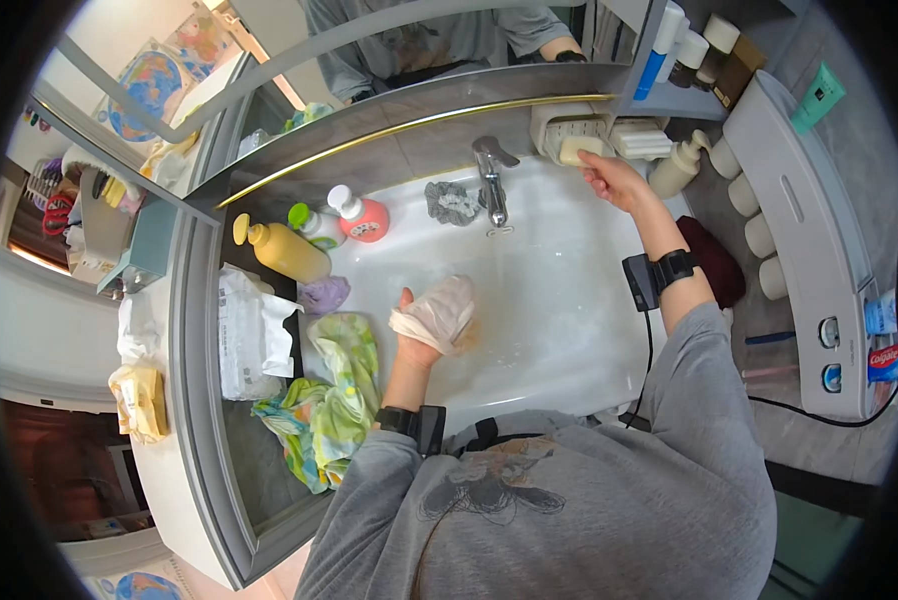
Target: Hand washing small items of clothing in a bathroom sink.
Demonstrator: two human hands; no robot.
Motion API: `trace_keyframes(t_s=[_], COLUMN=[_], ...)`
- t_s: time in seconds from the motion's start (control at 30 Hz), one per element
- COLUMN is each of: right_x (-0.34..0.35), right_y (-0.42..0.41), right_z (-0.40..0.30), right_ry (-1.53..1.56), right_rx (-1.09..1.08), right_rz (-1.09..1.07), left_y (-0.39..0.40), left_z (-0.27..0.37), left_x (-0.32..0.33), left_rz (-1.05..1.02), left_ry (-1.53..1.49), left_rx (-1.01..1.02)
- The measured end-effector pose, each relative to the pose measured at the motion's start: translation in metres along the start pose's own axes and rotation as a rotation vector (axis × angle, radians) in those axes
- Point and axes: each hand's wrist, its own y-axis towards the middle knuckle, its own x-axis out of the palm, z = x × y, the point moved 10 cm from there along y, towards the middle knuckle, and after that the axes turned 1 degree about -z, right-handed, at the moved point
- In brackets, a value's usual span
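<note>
In the washbasin, my left hand holds a wet, pale pink cloth. The cloth is draped over the fingers, and the thumb sticks out at its upper left. A brownish patch shows at the cloth's right side, low in the basin. At the basin's back right, the fingertips of my right hand grip a cream bar of soap. The soap is at the mouth of a white soap holder below the mirror. Between the two hands, at the back, stands a chrome faucet.
A grey mesh cloth lies beside the faucet. Pump bottles in yellow and pink stand at the back left. A green patterned cloth hangs over the left rim. A white toothbrush holder unit is at the right.
</note>
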Motion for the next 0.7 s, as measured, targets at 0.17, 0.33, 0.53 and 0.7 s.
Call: trace_keyframes(t_s=[0.17, 0.33, 0.53, 0.7], right_x=[0.011, 0.116, 0.190, 0.175], right_y=[-0.012, -0.053, -0.026, -0.018], right_z=[-0.003, -0.030, -0.037, -0.005], right_ry=[-0.008, 0.237, 0.417, 0.346], right_rx=[-0.020, 0.042, 0.274, 0.326], right_rz=[-0.076, -0.528, -0.670, -0.606], left_y=[-0.004, 0.003, 0.006, 0.005], left_z=[0.004, -0.001, -0.007, -0.012], left_x=[0.002, 0.000, 0.004, 0.013], left_rz=[-0.072, 0.016, -0.004, -0.043], left_ry=[-0.017, 0.002, 0.032, -0.014], left_rx=[-0.001, -0.006, -0.030, -0.044])
